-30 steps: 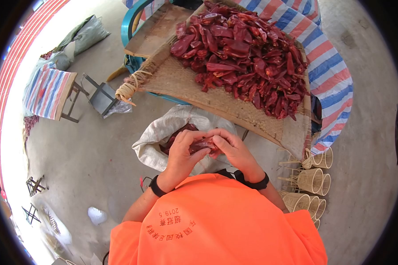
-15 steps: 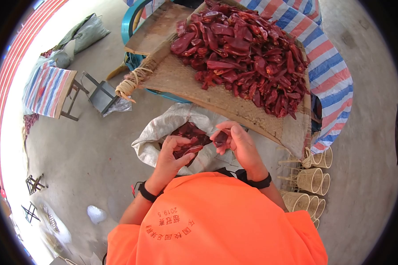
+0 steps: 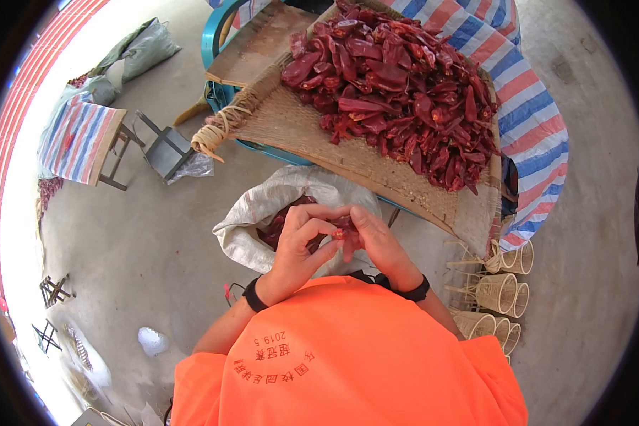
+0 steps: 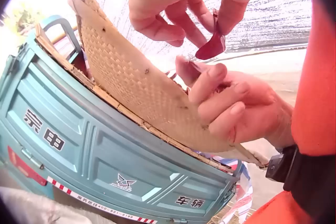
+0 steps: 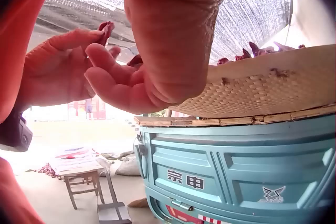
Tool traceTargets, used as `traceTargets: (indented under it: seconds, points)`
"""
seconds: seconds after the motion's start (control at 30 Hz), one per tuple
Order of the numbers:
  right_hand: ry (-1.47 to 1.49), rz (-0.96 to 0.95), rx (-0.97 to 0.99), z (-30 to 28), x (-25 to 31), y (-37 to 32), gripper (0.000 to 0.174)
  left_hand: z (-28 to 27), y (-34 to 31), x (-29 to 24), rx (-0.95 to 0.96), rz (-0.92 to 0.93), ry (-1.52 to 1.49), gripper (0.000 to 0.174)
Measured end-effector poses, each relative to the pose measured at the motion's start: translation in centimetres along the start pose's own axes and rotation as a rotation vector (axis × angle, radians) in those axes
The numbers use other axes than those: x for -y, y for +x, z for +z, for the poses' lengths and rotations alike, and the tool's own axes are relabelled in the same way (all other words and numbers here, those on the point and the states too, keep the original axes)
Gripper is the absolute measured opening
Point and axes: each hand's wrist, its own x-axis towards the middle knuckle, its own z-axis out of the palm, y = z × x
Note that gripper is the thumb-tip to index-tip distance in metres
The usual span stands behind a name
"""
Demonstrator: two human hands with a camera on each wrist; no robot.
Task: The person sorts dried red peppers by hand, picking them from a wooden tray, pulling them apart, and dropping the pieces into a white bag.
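Observation:
Above the white sack [image 3: 245, 227], both hands are close together. The left hand [image 3: 296, 245] pinches a small dark red dried pepper piece [image 4: 212, 45] between thumb and fingers; the same piece [image 5: 106, 32] stands up from its fingertips in the right wrist view. Facing it, the right hand [image 3: 385, 248] has its fingers curled round another dark red pepper [image 3: 344, 223], which those fingers partly hide. More red peppers [image 3: 280, 226] lie inside the sack's mouth, partly behind the left hand.
A woven tray [image 3: 284, 124] bearing a heap of red peppers [image 3: 397, 92] rests on a teal vehicle [image 4: 105, 145] beyond the sack. Wicker baskets [image 3: 497, 292] stand at right; a dark chair [image 3: 165, 155] and a cloth-covered table [image 3: 78, 145] are at left.
Since half a second ago, the left hand has moved right from over the sack's mouth and the hands have come back together. The right hand has lowered slightly, still holding a pepper.

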Motion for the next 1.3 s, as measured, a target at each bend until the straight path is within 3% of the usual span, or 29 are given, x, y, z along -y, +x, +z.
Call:
traceTargets:
  seconds: [0.13, 0.23, 0.3, 0.63, 0.7, 0.73, 0.77, 0.83, 0.9, 0.97, 1.1, 1.17, 1.3]
  points:
    - [0.111, 0.038, -0.040, -1.6, -0.5, -0.1, 0.045, -1.3, 0.2, -0.7, -0.024, 0.077, 0.124, 0.022]
    - [0.105, -0.001, -0.011, -2.0, 0.2, -0.4, 0.035, -1.4, -1.6, 0.4, -0.023, -0.170, 0.042, 0.021]
    - [-0.001, -0.039, 0.024, -1.9, 0.8, -0.6, 0.031, -1.4, -2.4, 1.4, -0.016, -0.217, 0.088, 0.020]
    - [-0.214, -0.057, -0.008, -0.4, 1.4, -0.4, 0.039, -1.6, -3.7, 1.9, 0.089, -0.429, 0.121, 0.017]
    - [-0.359, -0.103, 0.018, 0.1, 1.4, -0.4, 0.042, -1.4, -3.6, 2.0, 0.060, -0.329, 0.261, 0.024]
    - [-0.621, -0.247, -0.106, 0.4, 0.3, 0.0, 0.042, -1.3, -3.3, 1.9, 0.028, -0.262, 0.330, 0.027]
    - [-0.637, -0.297, -0.108, -0.2, 0.2, -0.1, 0.040, -1.3, -3.2, 1.8, -0.007, -0.197, 0.400, 0.029]
    - [-0.666, -0.395, -0.106, -0.6, 1.5, -0.3, 0.037, -2.2, -3.5, 2.3, 0.111, -0.346, 0.223, 0.033]
    - [-0.549, -0.363, -0.180, -0.9, 3.0, -0.9, 0.030, -2.7, -3.4, 2.3, 0.187, -0.477, 0.081, 0.032]
    - [-0.567, -0.383, -0.248, -1.3, 5.5, -1.3, 0.028, -2.6, -3.1, 2.1, 0.188, -0.413, 0.142, 0.029]
    - [-0.972, -0.788, -0.502, 0.0, 11.3, -3.3, 0.030, -2.6, -2.4, 1.6, 0.244, -0.386, 0.176, 0.028]
    - [-1.071, -0.880, -0.545, 1.5, 14.8, -5.6, 0.035, -2.4, -1.8, 1.4, 0.250, -0.369, 0.166, 0.027]
    - [-1.281, -1.016, -0.564, 5.4, 20.2, -9.0, 0.026, -2.9, 1.2, -0.5, 0.286, -0.267, 0.246, 0.024]
